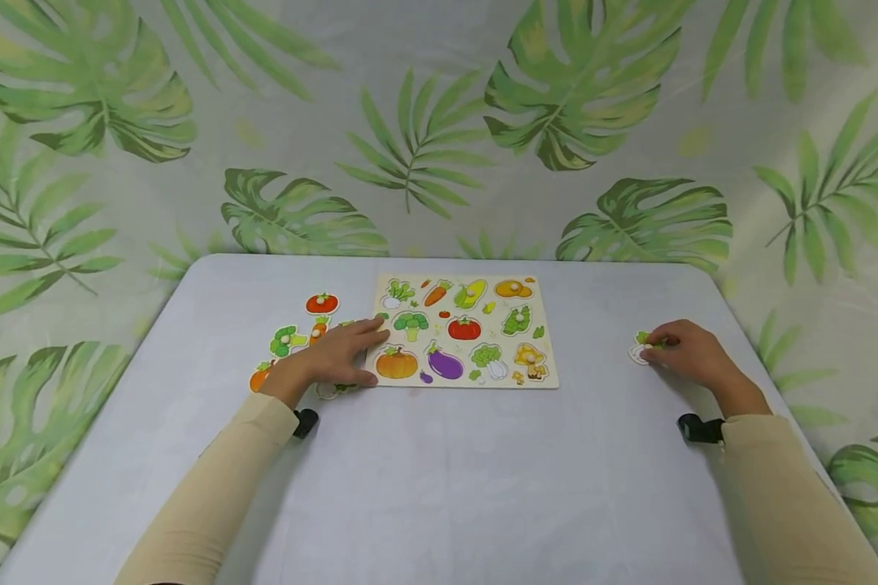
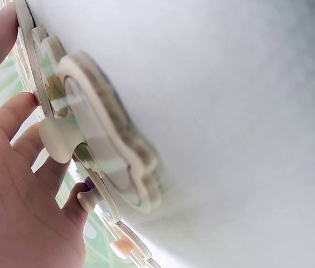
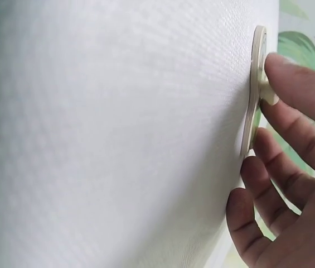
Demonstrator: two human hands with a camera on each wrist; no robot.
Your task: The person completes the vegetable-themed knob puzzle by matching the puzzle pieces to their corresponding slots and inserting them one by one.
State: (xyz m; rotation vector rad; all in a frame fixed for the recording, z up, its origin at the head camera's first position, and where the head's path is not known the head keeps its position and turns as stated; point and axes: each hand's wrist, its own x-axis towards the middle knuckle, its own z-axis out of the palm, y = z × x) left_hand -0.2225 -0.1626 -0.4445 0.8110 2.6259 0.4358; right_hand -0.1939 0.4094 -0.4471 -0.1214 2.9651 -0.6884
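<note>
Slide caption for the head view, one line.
Left hand at the edge of a vegetable puzzle board; right hand pinching a white-and-green piece toward the right of the table.

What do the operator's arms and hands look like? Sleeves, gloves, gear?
Left hand and right hand: bare, no gloves. Left sleeve and right sleeve: plain beige, ending near the wrists. A small black device sits at each wrist, left device and right device; no legible markings.

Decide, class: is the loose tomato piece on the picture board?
No, the loose tomato piece lies on the table, left of the picture board.
</note>
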